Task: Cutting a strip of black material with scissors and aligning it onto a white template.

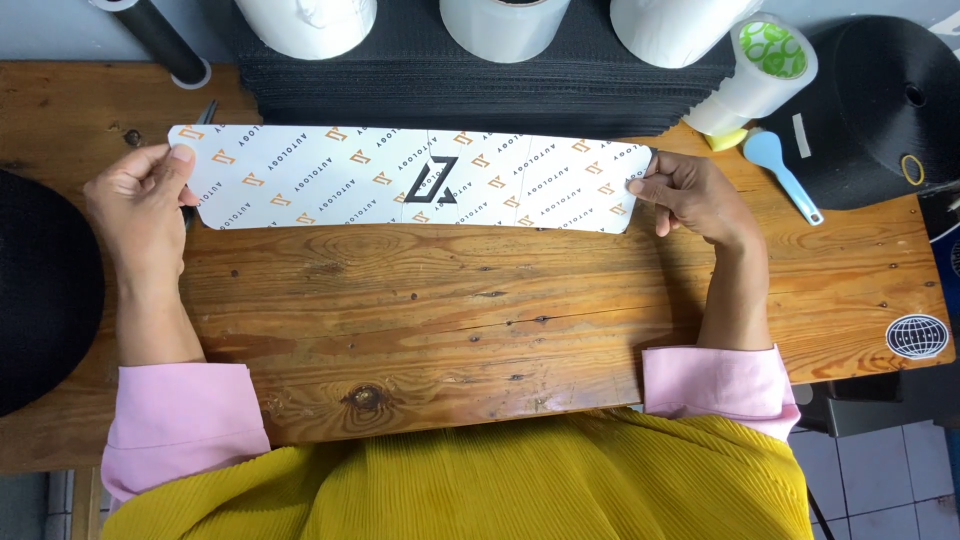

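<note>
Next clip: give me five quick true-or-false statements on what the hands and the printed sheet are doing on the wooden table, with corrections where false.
1. Each hand holds one end of the long white printed sheet. True: the left hand grips its left end, the right hand its right end.
2. The sheet is rolled into a tube. False: it is spread out flat lengthwise over the wooden table.
3. A light blue spoon lies beyond the right hand. True.
4. The right hand holds the tape roll. False: the roll stands apart, untouched.
5. The sheet is plain white. False: it carries an orange and dark repeated pattern with a dark emblem in the middle.
</note>
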